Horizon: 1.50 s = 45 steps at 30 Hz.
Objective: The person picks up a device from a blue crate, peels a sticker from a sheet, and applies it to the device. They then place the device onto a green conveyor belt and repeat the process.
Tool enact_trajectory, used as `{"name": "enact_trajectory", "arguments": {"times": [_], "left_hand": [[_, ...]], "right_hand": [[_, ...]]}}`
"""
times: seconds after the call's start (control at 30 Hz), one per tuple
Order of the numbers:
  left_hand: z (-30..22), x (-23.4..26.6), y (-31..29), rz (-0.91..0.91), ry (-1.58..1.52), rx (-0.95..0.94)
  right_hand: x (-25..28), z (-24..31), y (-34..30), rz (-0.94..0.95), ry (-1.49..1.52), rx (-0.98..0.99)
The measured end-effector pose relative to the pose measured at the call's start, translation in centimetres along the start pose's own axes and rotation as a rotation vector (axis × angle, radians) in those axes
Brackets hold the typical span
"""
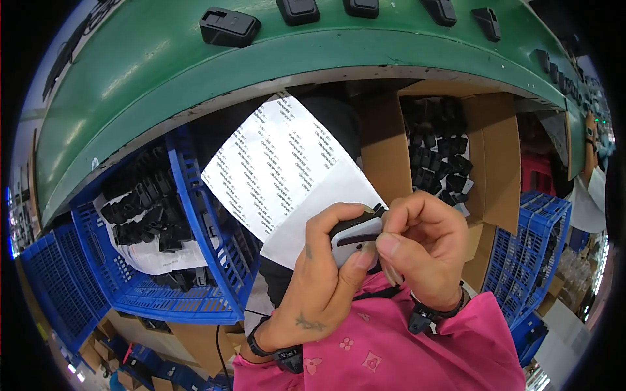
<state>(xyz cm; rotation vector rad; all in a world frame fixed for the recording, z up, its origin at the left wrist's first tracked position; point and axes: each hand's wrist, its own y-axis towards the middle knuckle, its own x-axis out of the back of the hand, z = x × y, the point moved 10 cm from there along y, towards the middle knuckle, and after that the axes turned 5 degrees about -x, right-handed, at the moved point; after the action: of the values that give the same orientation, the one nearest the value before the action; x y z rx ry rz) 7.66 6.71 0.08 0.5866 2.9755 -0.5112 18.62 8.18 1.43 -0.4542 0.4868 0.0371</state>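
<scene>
My left hand (pixel 326 280) is closed around a small rounded plastic device (pixel 347 250), with a light grey face, a dark slot and a black edge. The right hand (pixel 430 241) is closed in a pinch against the device's right edge, thumb and forefinger together; whatever lies between those fingertips is too small to make out. Just beyond both hands, a white sheet of printed labels (pixel 277 156) slants across my lap. Its nearer part is bare of print.
Left stands a blue plastic crate (pixel 189 306) with black parts. At right, an open cardboard box (pixel 495 163) holds more, beside another blue crate (pixel 531 241). Several black housings, including one nearby (pixel 229 27), sit on the green bench (pixel 130 98). Someone's arm (pixel 590 146) shows far right.
</scene>
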Motion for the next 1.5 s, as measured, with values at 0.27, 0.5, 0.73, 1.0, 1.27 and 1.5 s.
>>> {"name": "enact_trajectory", "arguments": {"times": [0.27,0.5,0.73,1.0,1.27,1.5], "left_hand": [[0.1,0.0,0.0,-0.019,0.018,0.011],[-0.3,0.1,0.0,-0.029,0.062,-0.032],[-0.2,0.2,0.2,-0.041,0.084,-0.071],[1.1,0.9,0.7,-0.115,-0.024,-0.036],[2.1,2.0,1.3,-0.222,-0.246,-0.076],[2.6,3.6,1.1,0.042,-0.061,-0.035]], "right_hand": [[0.3,-0.4,0.1,0.008,-0.036,-0.024],[0.2,-0.4,0.0,-0.030,-0.070,-0.006],[0.1,-0.3,0.3,-0.032,-0.040,0.020],[2.6,-1.0,1.4,-0.229,-0.279,0.048],[1.3,-4.6,0.9,0.094,-0.534,0.000],[2.1,-3.2,2.1,0.097,-0.302,0.006]]}}
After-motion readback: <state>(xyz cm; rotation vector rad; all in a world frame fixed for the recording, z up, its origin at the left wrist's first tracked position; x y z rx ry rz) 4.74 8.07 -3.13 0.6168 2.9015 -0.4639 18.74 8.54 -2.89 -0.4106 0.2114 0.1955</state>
